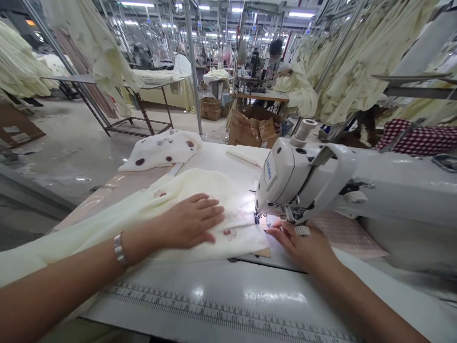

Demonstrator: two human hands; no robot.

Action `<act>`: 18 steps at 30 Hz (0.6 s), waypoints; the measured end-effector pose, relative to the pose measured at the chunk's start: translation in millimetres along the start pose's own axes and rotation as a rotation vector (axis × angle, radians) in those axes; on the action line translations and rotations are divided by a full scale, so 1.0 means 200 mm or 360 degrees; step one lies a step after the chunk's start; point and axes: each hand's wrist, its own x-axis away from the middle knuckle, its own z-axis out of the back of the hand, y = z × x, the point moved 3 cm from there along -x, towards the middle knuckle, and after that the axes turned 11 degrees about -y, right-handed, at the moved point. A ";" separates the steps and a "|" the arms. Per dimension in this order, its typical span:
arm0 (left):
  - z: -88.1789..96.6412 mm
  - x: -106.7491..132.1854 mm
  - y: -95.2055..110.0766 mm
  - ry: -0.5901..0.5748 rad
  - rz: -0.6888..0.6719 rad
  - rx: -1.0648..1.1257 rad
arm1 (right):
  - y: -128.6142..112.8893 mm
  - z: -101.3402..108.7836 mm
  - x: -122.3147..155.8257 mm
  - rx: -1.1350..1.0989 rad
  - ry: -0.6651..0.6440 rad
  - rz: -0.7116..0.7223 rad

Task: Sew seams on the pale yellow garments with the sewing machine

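Note:
Pale yellow fabric (pixel 200 186) with small reddish-brown motifs spreads across the sewing machine table (pixel 214 281) and runs off to the left. My left hand (pixel 191 220) lies flat on it, fingers stretched toward the needle area. The white sewing machine (pixel 282 176) stands at the right, its lamp lighting the cloth by the presser foot (pixel 257 217). Just right of the foot, under the machine head, is my right hand (pixel 298 240). Its thumb and fingers are drawn together near the fabric's edge; what they pinch, if anything, is hidden.
White cloth with dark spots (pixel 160 150) lies on the table's far left. A ruler strip (pixel 217 312) runs along the front edge. Cardboard boxes (pixel 250 127) stand beyond the table. Yellow garments (pixel 357 71) hang at the right. Checked red cloth (pixel 417 138) sits behind the machine.

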 end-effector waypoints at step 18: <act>-0.06 -0.22 0.26 0.0178 0.0267 0.0483 | 0.05 0.04 -0.01 -0.0025 0.0129 0.0012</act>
